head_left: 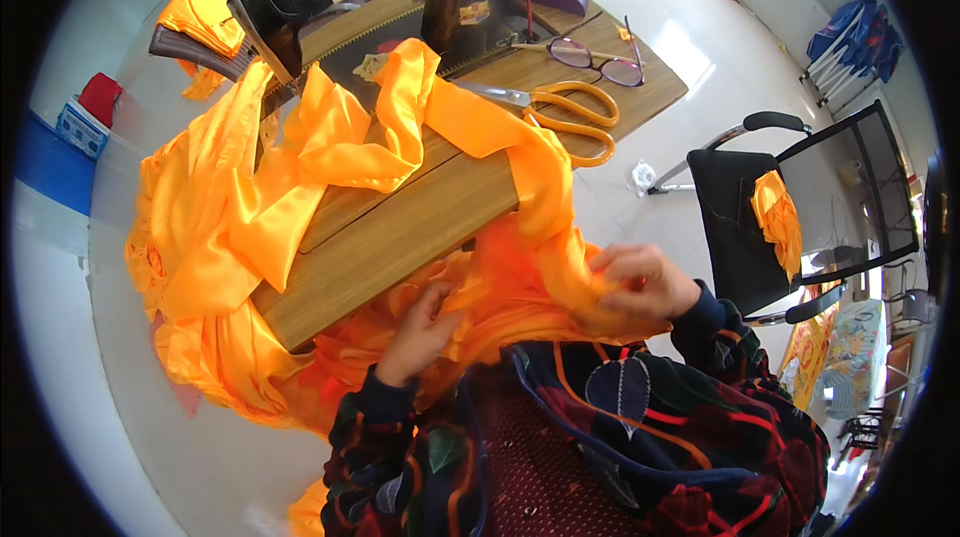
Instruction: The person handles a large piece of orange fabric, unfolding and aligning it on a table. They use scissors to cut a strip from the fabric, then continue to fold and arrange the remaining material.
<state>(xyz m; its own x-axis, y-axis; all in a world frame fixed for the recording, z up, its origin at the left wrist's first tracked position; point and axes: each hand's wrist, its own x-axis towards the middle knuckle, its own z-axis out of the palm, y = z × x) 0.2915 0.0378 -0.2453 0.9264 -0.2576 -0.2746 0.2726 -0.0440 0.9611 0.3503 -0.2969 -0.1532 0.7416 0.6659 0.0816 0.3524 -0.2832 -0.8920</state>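
Note:
A long, shiny orange satin cloth (545, 172) runs in a folded strip over the wooden sewing table. It gathers in loose folds over my lap and hangs off the table's left side. My right hand (645, 285) has its fingers curled at the strip's right edge, pinching the satin beside my lap. Slightly blurred, my left hand (418, 335) rests against the bunched folds below the table edge, thumb and fingers apart. Behind the strip stands a black sewing machine (440, 7), with part of the cloth near its needle end.
Orange-handled scissors (575, 112) and a pair of glasses (600, 62) lie on the wooden tabletop (400, 247). More orange cloth (205, 17) sits beyond the machine's left end. To the right, a black chair (740, 227) bears a folded orange piece (777, 222).

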